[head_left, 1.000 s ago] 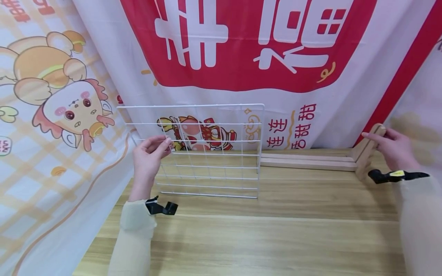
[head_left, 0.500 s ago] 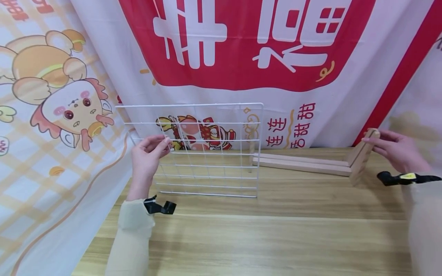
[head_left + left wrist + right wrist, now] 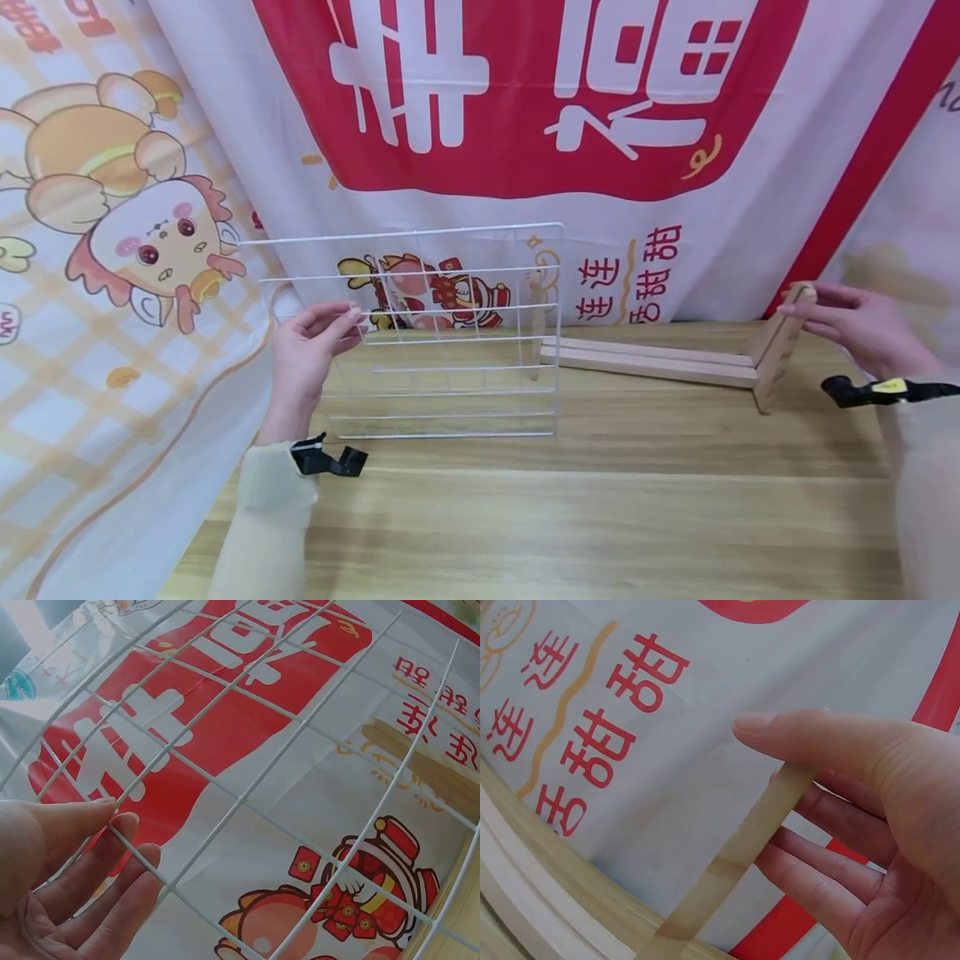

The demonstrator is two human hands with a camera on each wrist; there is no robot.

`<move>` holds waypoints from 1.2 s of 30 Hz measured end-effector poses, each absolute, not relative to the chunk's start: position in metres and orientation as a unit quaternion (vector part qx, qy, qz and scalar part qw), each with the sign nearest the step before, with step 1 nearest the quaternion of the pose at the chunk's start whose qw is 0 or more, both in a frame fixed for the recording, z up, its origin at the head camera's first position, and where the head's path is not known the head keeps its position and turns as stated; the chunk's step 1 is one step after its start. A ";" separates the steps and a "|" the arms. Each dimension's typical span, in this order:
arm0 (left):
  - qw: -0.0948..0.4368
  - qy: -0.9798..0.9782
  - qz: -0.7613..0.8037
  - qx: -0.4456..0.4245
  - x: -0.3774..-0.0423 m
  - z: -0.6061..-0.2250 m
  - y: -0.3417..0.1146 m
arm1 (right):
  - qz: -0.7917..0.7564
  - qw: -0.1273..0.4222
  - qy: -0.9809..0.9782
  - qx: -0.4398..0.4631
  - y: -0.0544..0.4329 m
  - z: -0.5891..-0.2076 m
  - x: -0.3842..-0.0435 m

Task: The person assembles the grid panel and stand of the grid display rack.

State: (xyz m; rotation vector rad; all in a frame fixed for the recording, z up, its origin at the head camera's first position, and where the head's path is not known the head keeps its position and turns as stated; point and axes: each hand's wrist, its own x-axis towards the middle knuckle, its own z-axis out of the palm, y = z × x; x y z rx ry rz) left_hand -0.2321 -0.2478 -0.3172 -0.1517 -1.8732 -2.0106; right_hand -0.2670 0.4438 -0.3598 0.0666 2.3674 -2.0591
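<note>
In the head view a white wire grid panel (image 3: pixel 450 435) stands on edge on the left half of the table. My left hand (image 3: pixel 309 367) pinches its wires near the left side; the left wrist view shows the thumb and fingers of that hand (image 3: pixel 97 877) meeting on a wire. Behind and to the right is a wooden stand (image 3: pixel 652 364), a long grooved bar with an upright at each end. At its right upright (image 3: pixel 783 346) my right hand (image 3: pixel 862 325) grips the top between thumb and fingers. The left upright shows partly through the grid.
The wood-grain table (image 3: pixel 525 517) carries both things. A printed white and red cloth (image 3: pixel 517 158) hangs right behind them. On the left another cloth (image 3: pixel 112 333) with a cartoon animal slopes down to the table edge.
The right end of the wooden stand has swung toward me with my right hand, so its bar now lies at a slant. My left hand has shifted slightly left and down, the grid turning a little.
</note>
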 end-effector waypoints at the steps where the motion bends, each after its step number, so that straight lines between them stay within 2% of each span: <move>1: 0.191 -0.669 -0.716 -0.056 -0.231 -0.317 -0.249 | -0.650 -0.001 0.760 0.022 0.443 -0.359 -0.266; 7: 0.175 -0.674 -0.715 -0.059 -0.225 -0.313 -0.255 | -0.627 0.001 0.779 0.010 0.433 -0.356 -0.263; 14: 0.176 -0.686 -0.705 -0.044 -0.220 -0.310 -0.253 | -0.675 -0.004 0.737 -0.014 0.422 -0.358 -0.259; 23: 0.189 -0.698 -0.690 -0.037 -0.216 -0.313 -0.253 | -0.551 -0.003 0.834 0.010 0.398 -0.359 -0.257; 36: 0.190 -0.694 -0.693 -0.044 -0.217 -0.315 -0.253 | -0.485 -0.014 0.875 0.001 0.355 -0.351 -0.248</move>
